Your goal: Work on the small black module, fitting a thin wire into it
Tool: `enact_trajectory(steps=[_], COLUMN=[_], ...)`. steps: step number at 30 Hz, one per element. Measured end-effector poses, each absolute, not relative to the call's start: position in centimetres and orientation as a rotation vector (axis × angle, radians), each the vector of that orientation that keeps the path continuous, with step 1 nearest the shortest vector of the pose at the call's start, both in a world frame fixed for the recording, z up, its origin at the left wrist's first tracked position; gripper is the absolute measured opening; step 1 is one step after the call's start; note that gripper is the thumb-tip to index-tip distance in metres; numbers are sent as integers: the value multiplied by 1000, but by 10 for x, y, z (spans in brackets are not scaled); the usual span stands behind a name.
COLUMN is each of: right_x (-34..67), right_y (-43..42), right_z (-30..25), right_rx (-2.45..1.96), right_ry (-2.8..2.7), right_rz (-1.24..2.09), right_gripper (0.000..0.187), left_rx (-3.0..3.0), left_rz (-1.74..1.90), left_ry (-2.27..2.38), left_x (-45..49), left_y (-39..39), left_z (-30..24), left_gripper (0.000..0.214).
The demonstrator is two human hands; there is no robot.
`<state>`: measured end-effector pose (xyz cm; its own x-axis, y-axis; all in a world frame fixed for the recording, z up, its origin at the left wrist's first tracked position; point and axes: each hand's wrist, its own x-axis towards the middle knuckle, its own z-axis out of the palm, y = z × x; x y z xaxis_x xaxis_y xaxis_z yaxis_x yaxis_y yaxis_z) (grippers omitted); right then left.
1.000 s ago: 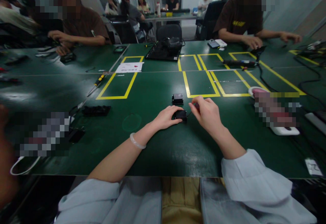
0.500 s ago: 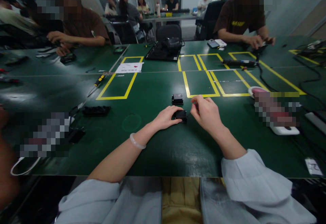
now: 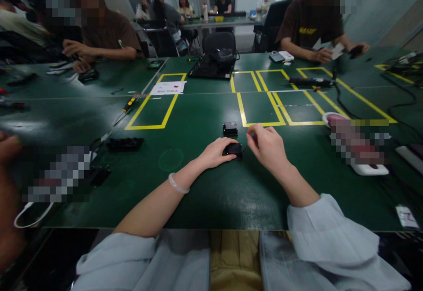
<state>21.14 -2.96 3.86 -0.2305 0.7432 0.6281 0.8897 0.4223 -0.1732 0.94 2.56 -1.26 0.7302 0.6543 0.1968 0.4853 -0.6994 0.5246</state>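
A small black box-shaped part (image 3: 235, 150) lies on the green table, and my left hand (image 3: 220, 152) grips it between thumb and fingers. From its right side a thin dark cable (image 3: 245, 148) runs toward my right hand (image 3: 267, 145). The right fingers are pinched together at the cable's end, just right of the part; their tips are partly hidden. Just beyond my left fingers sits a second, similar black part (image 3: 230, 128), untouched.
Yellow tape rectangles mark the table (image 3: 198, 119). A screwdriver (image 3: 129, 104) and a black strip-like piece (image 3: 124, 144) lie left; a blurred-out phone-like device (image 3: 366, 169) lies right. A dark electric screwdriver (image 3: 310, 82) and black tray (image 3: 209, 71) are farther back. Co-workers sit opposite.
My hands and the black part are almost unchanged. At back right, a co-worker's hands have moved apart, with a pale piece now showing. At the left edge, another person's hand has come into view.
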Motion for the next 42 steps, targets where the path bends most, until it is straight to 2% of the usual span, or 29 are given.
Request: enact_trajectory(steps=[7, 12, 21, 32, 39, 42], right_x=[210, 211, 212, 212, 211, 210], right_y=[-30, -31, -30, -31, -30, -29], right_z=[41, 41, 40, 42, 40, 39], right_rx=[-1342, -1353, -1345, -1340, -1356, -1362], right_ry=[-2049, -2031, -2059, -2046, -2053, -2038], right_rz=[-263, -280, -263, -260, -285, -274], right_gripper=[11, 18, 10, 16, 9, 12], left_rx=[2480, 2481, 2479, 2466, 2472, 2472], left_rz=[532, 511, 511, 502, 520, 529], left_ry=[874, 888, 890, 896, 882, 876], left_x=[9, 9, 9, 9, 9, 10], left_y=[25, 25, 25, 25, 25, 25], left_z=[-12, -11, -11, -11, -11, -11], left_gripper=[41, 42, 40, 43, 40, 40])
